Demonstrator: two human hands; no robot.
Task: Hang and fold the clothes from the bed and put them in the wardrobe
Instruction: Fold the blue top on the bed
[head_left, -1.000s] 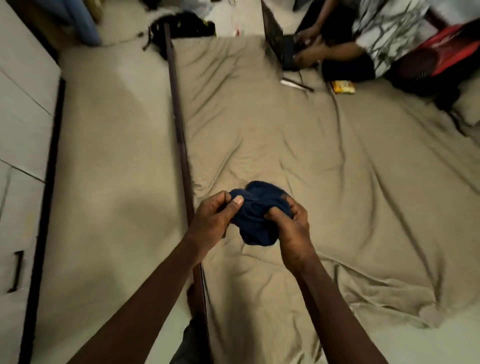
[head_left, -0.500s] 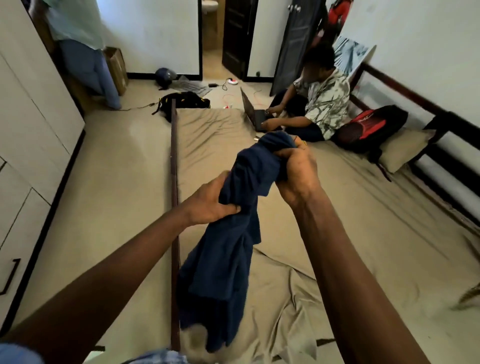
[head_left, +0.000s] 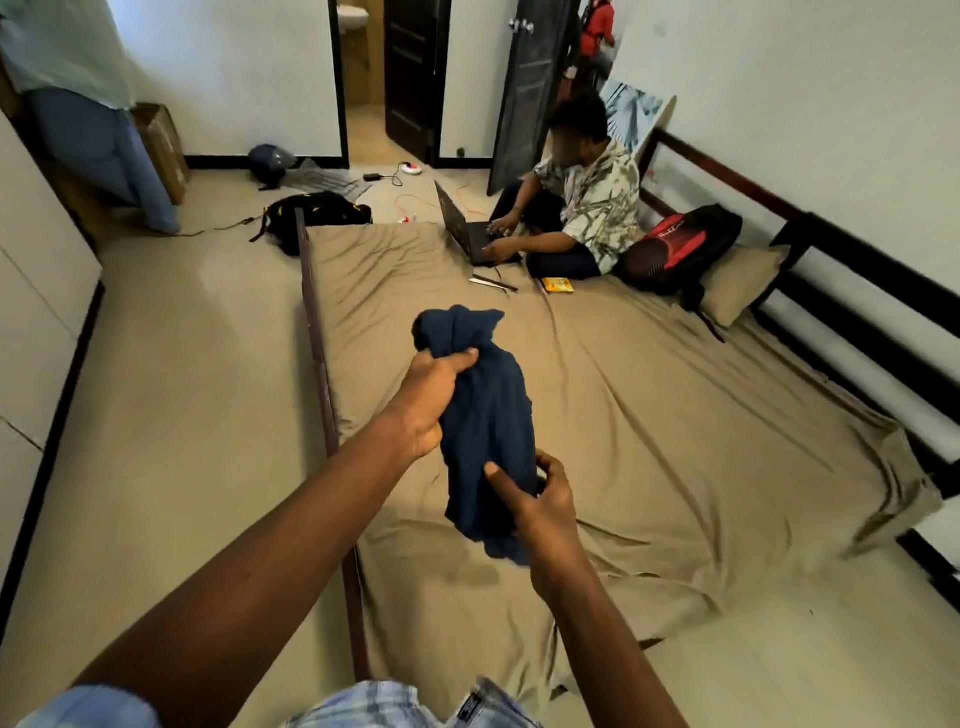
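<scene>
The right hand (head_left: 545, 504), nearest, pinches the lower end of a navy garment (head_left: 488, 415) between thumb and curled fingers. The left hand (head_left: 431, 400) grips it higher up, fist closed just under a knotted top. The garment is bunched into a long roll held above the near half of the bed (head_left: 675, 441). Its long axis runs from the near end up toward the far end of the bed, with the bottom slanting a little to the right.

Left of the dark side rail (head_left: 317, 332) is a strip of open floor, then the wardrobe (head_left: 36, 291) — doors closed, contents hidden. The sheet is bare around the hands. Farther off, a seated person (head_left: 587, 197) types on a laptop (head_left: 462, 228), with a red-and-black backpack (head_left: 675, 244) leaning on a pillow (head_left: 737, 283) beside them.
</scene>
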